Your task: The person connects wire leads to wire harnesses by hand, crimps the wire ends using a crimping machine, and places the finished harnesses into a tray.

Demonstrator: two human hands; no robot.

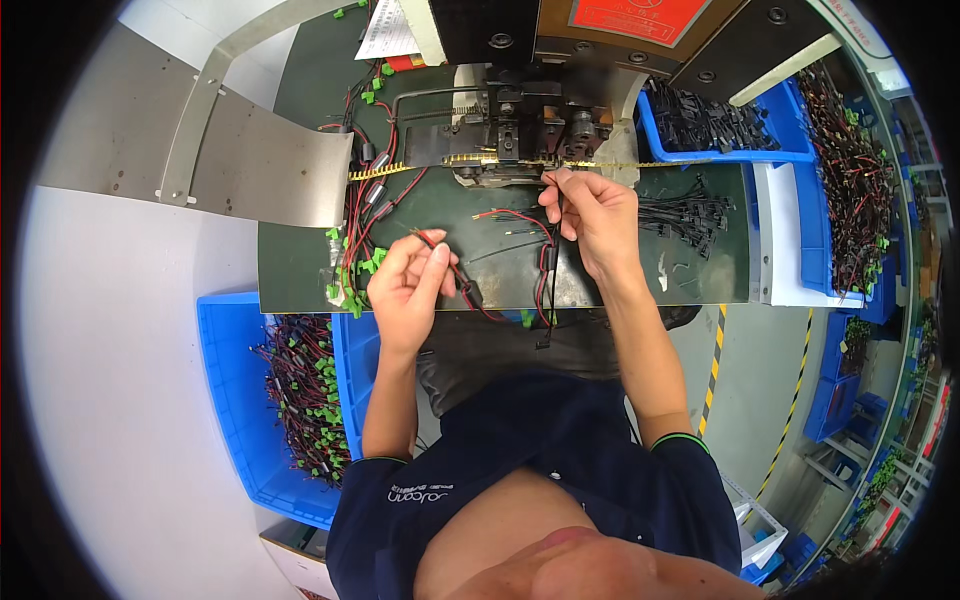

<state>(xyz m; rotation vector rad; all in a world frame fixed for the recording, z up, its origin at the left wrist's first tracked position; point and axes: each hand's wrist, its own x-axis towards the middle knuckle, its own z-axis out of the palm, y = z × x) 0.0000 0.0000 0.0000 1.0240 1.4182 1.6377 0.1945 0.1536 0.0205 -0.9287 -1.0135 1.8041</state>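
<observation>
My left hand (405, 290) is closed in a pinch on the stripped end of a red-and-black wire lead (466, 285), whose black sleeve hangs below the fingers. Up at the crimping machine (508, 135), my right hand (600, 215) pinches thin black wire just in front of the die; the fingertips hide the exact wire end. From that hand more dark wire and a black sleeve (548, 258) hang over the table's front edge. A brass terminal strip (380, 173) runs across the machine. Between my hands lies another red-and-black wire end (505, 212).
Finished-looking leads with green connectors (372, 262) bunch along the table's left side. Black wires with connectors (690, 218) are piled right of my right hand. Blue bins (225, 370) stand lower left and a blue tray (795, 140) upper right. A curved metal guard (265, 160) juts in from the left.
</observation>
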